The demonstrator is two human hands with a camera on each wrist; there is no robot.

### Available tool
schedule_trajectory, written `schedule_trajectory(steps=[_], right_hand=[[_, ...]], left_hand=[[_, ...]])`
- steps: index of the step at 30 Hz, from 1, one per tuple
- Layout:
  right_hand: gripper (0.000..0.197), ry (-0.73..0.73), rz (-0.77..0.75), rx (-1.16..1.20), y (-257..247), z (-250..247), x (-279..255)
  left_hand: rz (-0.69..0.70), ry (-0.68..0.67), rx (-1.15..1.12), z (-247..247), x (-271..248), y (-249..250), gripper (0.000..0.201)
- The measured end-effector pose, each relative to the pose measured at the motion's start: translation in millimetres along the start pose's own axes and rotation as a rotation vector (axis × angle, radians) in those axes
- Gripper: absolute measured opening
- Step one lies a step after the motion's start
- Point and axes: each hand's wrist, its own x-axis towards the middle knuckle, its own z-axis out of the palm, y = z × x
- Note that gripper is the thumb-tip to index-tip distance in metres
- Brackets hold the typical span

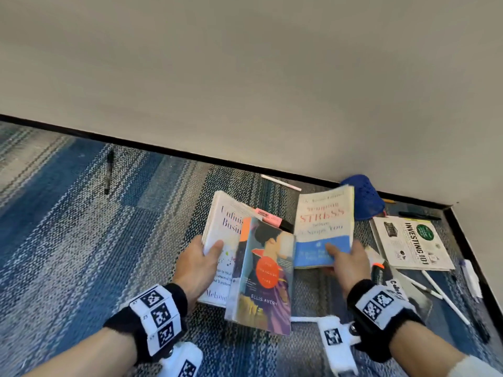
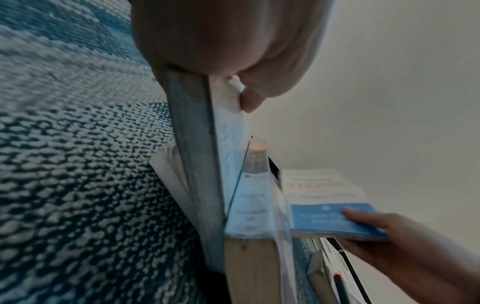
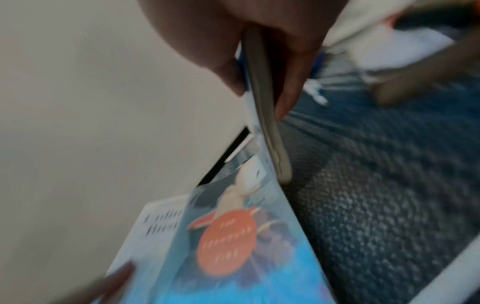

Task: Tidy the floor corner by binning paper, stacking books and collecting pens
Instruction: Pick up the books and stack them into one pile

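My left hand (image 1: pixel 209 251) grips the left edge of a white book (image 1: pixel 223 224) titled "Unfinished Business", thumb on its cover. An illustrated paperback (image 1: pixel 264 276) lies slanted across that book. In the left wrist view my left hand (image 2: pixel 233 88) pinches the white book's pages (image 2: pixel 228 123). My right hand (image 1: pixel 340 254) holds a cream and blue "Stress" book (image 1: pixel 324 221) off the carpet, thumb on its blue band. The right wrist view shows my right hand (image 3: pixel 259 86) clamped on this book's edge (image 3: pixel 270 144), above the illustrated paperback (image 3: pixel 233 236).
An "Investing 101" book (image 1: pixel 411 243) lies by the corner. Pens lie scattered: a black pen (image 1: pixel 109 172), a white pen (image 1: pixel 280 182), a pink highlighter (image 1: pixel 269 217), an orange highlighter (image 1: pixel 378 270), white pens (image 1: pixel 441 295). A blue mesh thing (image 1: pixel 364 197) leans against the wall.
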Motion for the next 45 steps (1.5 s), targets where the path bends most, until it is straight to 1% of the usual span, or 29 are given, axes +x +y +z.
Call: schedule_trajectory(steps=[1,3,5,8,10,12,14,15,17,19,20,22,24,25,26,27,29,30,31,32,33,34,35,37,39,41,42,44,45], right_hand=[[0.020,0.042,-0.142,-0.086,-8.1,-6.9,-8.1],[0.020,0.054,-0.351,-0.127,-21.4,-17.4,-29.4],[0.021,0.017,-0.474,-0.060,-34.5,-21.8,-51.8],[0.024,-0.057,-0.563,0.043,-43.8,-14.4,-68.9],[0.027,0.003,-0.667,-0.011,-48.0,-7.6,-77.1],[0.022,0.097,-0.809,-0.102,-57.8,-4.6,-84.3],[0.014,0.200,-0.969,-0.159,-72.2,-7.0,-85.4],[0.014,0.244,-1.030,-0.183,-80.8,-9.4,-83.8],[0.016,0.267,-1.070,-0.190,-98.1,-14.8,-80.5],[0.017,0.216,-1.005,-0.123,-113.2,-17.4,-82.3],[0.017,0.131,-0.933,-0.023,-118.5,-17.1,-84.7],[0.020,-0.145,-0.711,0.235,-121.0,-11.7,-91.1],[0.026,-0.436,-0.439,0.336,-109.3,-0.2,-93.4],[0.031,-0.570,-0.315,0.321,-100.0,6.6,-94.7],[0.036,-0.680,-0.240,0.265,-89.1,12.5,-95.7],[0.040,-0.762,-0.222,0.181,-78.8,16.4,-95.4],[0.040,-0.856,-0.289,-0.052,-59.9,21.0,-90.1],[0.043,-0.844,-0.325,-0.193,-51.8,22.7,-85.2],[0.055,-0.778,-0.326,-0.312,-44.3,22.5,-79.0],[0.067,-0.660,-0.266,-0.382,-34.0,22.9,-69.6],[0.074,-0.522,-0.169,-0.434,-22.0,25.9,-61.2],[0.077,-0.436,-0.061,-0.470,-15.1,29.0,-59.7],[0.079,-0.436,0.036,-0.475,-5.7,34.7,-59.4],[0.080,-0.503,0.185,-0.352,15.9,48.3,-62.1],[0.082,-0.514,0.184,-0.260,46.3,61.2,-55.2],[0.073,-0.494,0.154,-0.178,62.3,62.1,-50.0],[0.066,-0.470,0.154,-0.141,68.7,58.1,-44.2],[0.054,-0.384,0.130,-0.157,32.8,42.3,-58.7],[0.044,-0.343,0.055,-0.182,19.0,32.4,-60.7]], left_hand=[[0.004,0.006,0.007,-1.5,3.2,-3.2,0.023],[0.014,0.019,-0.020,-4.9,3.8,-3.9,0.026],[0.040,0.055,-0.064,-7.2,2.9,0.1,0.035],[0.092,0.168,-0.062,-11.7,-1.1,12.6,0.035],[0.146,0.242,-0.080,-17.3,-5.4,25.8,0.033],[0.188,0.296,-0.124,-25.1,-5.1,35.5,0.033],[0.207,0.334,-0.196,-33.1,-0.9,43.1,0.040],[0.205,0.348,-0.259,-36.1,2.2,46.1,0.045],[0.180,0.362,-0.384,-39.5,5.9,52.3,0.049],[0.166,0.317,-0.480,-40.0,5.4,60.4,0.047],[0.162,0.278,-0.512,-39.1,4.1,64.0,0.049],[0.142,0.169,-0.539,-37.5,0.9,67.0,0.060],[0.084,-0.032,-0.615,-32.9,-5.2,67.2,0.066],[0.053,-0.136,-0.659,-28.4,-7.7,65.7,0.064],[0.028,-0.200,-0.682,-23.8,-10.1,63.0,0.058],[0.006,-0.222,-0.674,-19.8,-12.2,59.8,0.049],[-0.016,-0.230,-0.599,-16.1,-11.3,49.0,0.042],[-0.018,-0.239,-0.557,-17.6,-10.2,42.8,0.043],[-0.015,-0.244,-0.518,-20.8,-9.2,36.6,0.043],[-0.020,-0.245,-0.487,-25.0,-8.2,31.6,0.043],[-0.027,-0.241,-0.470,-29.8,-8.0,27.4,0.042],[-0.041,-0.230,-0.460,-34.1,-7.7,22.9,0.041],[-0.053,-0.219,-0.456,-37.5,-7.3,19.3,0.038],[-0.076,-0.189,-0.445,-42.6,-6.9,13.4,0.036],[-0.070,-0.122,-0.416,-46.7,-5.2,8.1,0.030],[-0.041,-0.063,-0.387,-50.7,-4.7,3.4,0.021],[-0.028,-0.044,-0.380,-53.6,-4.8,1.0,0.022],[-0.002,-0.017,-0.351,-60.8,-3.9,-6.7,0.031],[0.004,0.001,-0.330,-64.1,-2.2,-11.5,0.036]])
